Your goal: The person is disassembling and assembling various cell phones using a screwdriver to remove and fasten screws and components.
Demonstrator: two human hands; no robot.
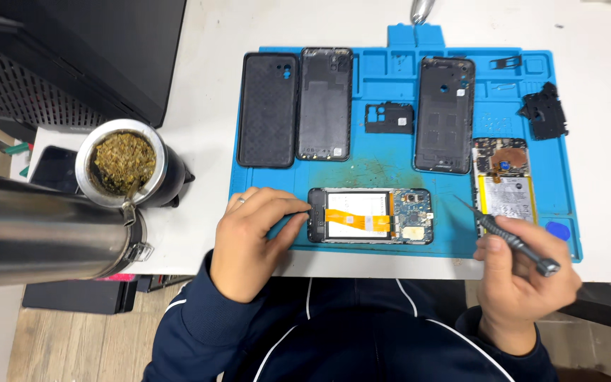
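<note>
Left hand (252,237): fingertips rest on the left end of the opened black smartphone with orange flex cable (370,216), near edge of the blue silicone repair mat (390,173).
Right hand (521,283): grips a slim grey metal screwdriver (507,237), tip raised just right of that phone.
Far row: textured black phone case (268,110), two dark back covers (325,104) (445,115).
Right: second opened phone with white battery (505,185).
Left, off mat: metal cup of green herb (123,164), steel flask (44,230).

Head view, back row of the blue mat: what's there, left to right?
Textured black case → black back cover → small black camera frame → dark phone frame → black bracket, lying just past the blue mat edge.
</note>
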